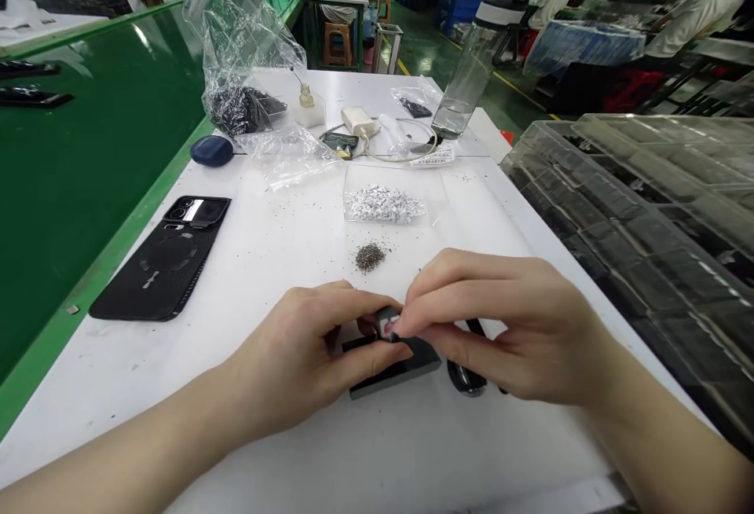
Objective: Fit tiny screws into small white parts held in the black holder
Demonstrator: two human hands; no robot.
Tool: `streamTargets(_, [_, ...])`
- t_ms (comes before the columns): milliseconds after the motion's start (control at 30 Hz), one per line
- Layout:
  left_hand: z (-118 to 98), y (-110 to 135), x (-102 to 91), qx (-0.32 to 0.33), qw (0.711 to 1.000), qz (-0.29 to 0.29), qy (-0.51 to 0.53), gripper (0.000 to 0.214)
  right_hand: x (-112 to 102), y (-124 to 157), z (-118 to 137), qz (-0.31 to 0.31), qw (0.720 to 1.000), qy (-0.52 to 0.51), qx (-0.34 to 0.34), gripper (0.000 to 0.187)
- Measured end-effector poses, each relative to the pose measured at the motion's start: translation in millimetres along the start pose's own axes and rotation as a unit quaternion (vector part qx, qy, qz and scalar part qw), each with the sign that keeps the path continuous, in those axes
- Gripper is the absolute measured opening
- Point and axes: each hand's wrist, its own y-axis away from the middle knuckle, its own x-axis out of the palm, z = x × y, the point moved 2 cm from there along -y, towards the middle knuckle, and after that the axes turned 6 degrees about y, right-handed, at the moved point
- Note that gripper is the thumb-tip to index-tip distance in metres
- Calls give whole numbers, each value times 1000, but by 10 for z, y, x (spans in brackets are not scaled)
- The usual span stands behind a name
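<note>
Between thumb and fingers, my left hand [306, 353] grips a small dark block-like part [387, 324] with a light face and a reddish spot. The fingertips of my right hand [506, 325] are pinched together against that face; whatever they hold is too small to make out. Beneath both hands lies a flat black rectangular block [394, 372]. A glossy black object [466, 379], partly covered by my right hand, rests beside it. Just beyond my hands is a small heap of tiny metallic pieces [370, 257]. Farther back, a clear shallow tray [436, 184] contains many small white pieces.
A black phone [159, 262] and dark blue case [211, 151] lie left. Behind are a plastic bag [247, 34] with black parts, a small glass bottle [306, 96], a white charger [358, 121] and a water bottle [465, 78]. Clear compartment boxes [636, 207] line the right. People sit beyond.
</note>
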Motion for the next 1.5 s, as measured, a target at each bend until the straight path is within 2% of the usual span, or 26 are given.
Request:
streamTargets(167, [5,13,12,19,1000,0,22,7,80,15,-23,18,1000,-7,-9,21])
streamTargets(500, [-43,-22,-2,10,999,29,43,10,119,54,-51,16,1000,-18,12,23])
streamTargets(667, [-55,-14,6,44,997,36,47,17,146,32,-24,14,996,-48,71,26])
streamTargets(933, [-46,-20,39,79,995,55,31,13,202,0,28,45,977,-105,180,27])
streamTargets(1133, [-151,-25,26,119,989,87,24,17,199,29,26,72,973,-122,184,30])
streamTargets(1267, [-177,-30,15,150,984,94,10,22,60,44,-25,114,965,-133,194,18])
streamTargets(1300, [-178,-26,16,155,984,91,8,23,4,44,-46,102,968,-112,201,15])
streamTargets(1367, [-178,-13,23,155,985,81,2,27,-118,49,-99,43,971,-5,234,17])
streamTargets(1433, [-174,4,32,148,986,70,2,31,-208,70,-150,16,948,144,284,12])
streamTargets(1500, [-169,17,39,145,987,63,10,32,-232,101,-193,63,910,253,323,12])
